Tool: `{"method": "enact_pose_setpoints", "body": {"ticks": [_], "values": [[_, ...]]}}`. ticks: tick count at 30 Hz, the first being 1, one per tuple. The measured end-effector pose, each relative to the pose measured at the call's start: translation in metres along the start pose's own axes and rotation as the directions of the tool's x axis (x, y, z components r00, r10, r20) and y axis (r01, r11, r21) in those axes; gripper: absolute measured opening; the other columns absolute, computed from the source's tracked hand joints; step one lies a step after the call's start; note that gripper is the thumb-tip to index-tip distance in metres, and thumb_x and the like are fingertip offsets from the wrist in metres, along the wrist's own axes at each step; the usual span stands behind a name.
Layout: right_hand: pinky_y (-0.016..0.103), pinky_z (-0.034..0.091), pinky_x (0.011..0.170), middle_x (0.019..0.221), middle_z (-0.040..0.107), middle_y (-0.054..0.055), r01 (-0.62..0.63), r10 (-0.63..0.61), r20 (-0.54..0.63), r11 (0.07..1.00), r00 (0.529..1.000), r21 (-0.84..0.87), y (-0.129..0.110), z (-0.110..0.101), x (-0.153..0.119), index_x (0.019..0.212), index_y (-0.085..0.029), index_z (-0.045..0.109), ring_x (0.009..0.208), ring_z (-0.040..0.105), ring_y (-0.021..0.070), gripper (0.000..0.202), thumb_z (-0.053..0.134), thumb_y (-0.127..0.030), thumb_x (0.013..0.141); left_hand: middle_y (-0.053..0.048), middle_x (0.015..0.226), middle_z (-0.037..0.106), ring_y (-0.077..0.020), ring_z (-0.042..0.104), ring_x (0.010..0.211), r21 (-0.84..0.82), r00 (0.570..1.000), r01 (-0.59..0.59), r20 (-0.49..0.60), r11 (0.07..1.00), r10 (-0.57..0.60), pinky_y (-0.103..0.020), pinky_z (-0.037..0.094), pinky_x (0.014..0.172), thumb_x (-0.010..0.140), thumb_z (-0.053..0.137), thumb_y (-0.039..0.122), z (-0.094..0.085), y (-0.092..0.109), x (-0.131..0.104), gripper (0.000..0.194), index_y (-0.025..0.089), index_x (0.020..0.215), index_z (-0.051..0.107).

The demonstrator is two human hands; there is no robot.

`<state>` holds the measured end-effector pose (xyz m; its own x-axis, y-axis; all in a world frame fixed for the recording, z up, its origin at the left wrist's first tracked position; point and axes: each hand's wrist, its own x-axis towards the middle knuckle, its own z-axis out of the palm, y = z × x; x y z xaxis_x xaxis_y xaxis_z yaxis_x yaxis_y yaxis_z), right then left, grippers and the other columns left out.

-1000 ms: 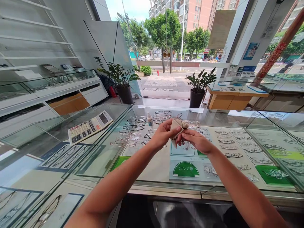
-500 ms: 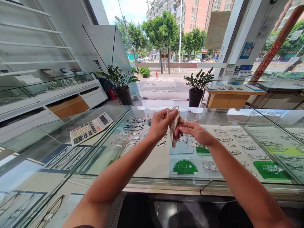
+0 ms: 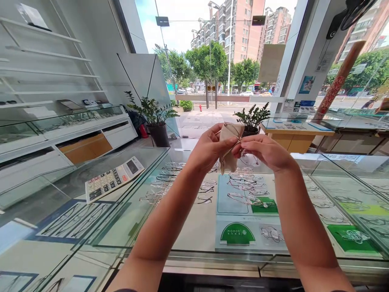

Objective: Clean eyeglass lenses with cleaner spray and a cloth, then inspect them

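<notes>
My left hand [image 3: 211,148] grips a beige cloth [image 3: 230,162] with its thumb across the front. A thin-rimmed pair of glasses [image 3: 232,130] lies against the cloth, one lens rim showing at its top. The fingers of my right hand [image 3: 263,148] are pinched at the middle of the glasses, close to my left thumb. Part of the frame hangs below my right fingers. Both hands are raised above the glass display counter [image 3: 188,227], where rows of eyeglasses [image 3: 246,184] are visible.
A large calculator [image 3: 114,178] rests on the glass at the left. A green sign [image 3: 237,234] is at the counter's near side. Beyond the counter stand a left potted plant [image 3: 156,115] and a right potted plant [image 3: 253,115], before glass doors.
Both hands have risen in the view with the cloth and glasses. The cloth now spreads behind the upper lens rim, and the view has tilted upward.
</notes>
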<state>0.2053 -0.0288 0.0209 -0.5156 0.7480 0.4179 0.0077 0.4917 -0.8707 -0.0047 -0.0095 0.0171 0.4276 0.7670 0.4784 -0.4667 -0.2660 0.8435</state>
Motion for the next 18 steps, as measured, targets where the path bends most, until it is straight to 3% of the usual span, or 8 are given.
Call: {"method": "enact_pose_setpoints", "body": {"ticks": [7,14,18], "values": [[0.036,0.050,0.086,0.089,0.080,0.006,0.009,-0.009,0.012,1.000,1.000,0.016,0.002,0.006,0.000,0.090,-0.020,0.084,0.089,0.069,0.0205,0.026,0.064,-0.031,0.100,-0.006,0.089,0.074,-0.0164,0.069,0.075,0.076,0.999,0.033,0.003,0.997,-0.034,-0.032,0.060,0.071,0.081,0.094,0.039,-0.002,-0.004,-0.006,0.033,0.019,0.100,0.075],[0.037,0.053,0.088,0.088,0.081,0.006,-0.028,0.024,0.035,0.994,0.999,0.107,0.001,0.012,-0.002,0.091,-0.020,0.086,0.086,0.070,0.0205,0.024,0.065,-0.031,0.097,-0.003,0.084,0.073,-0.0133,0.065,0.067,0.090,0.992,-0.063,-0.104,0.994,0.073,-0.028,0.055,0.061,0.073,0.098,0.037,0.005,-0.008,-0.009,0.041,0.019,0.099,0.071],[0.038,0.053,0.092,0.090,0.081,0.005,-0.012,0.007,0.069,0.998,0.998,0.066,0.002,0.014,-0.002,0.090,-0.020,0.085,0.088,0.068,0.0203,0.024,0.066,-0.031,0.098,-0.001,0.074,0.069,-0.0117,0.059,0.060,0.178,0.971,-0.133,-0.174,0.975,0.164,-0.027,0.048,0.054,0.081,0.093,0.046,0.008,-0.011,-0.010,0.036,0.019,0.088,0.070]]}}
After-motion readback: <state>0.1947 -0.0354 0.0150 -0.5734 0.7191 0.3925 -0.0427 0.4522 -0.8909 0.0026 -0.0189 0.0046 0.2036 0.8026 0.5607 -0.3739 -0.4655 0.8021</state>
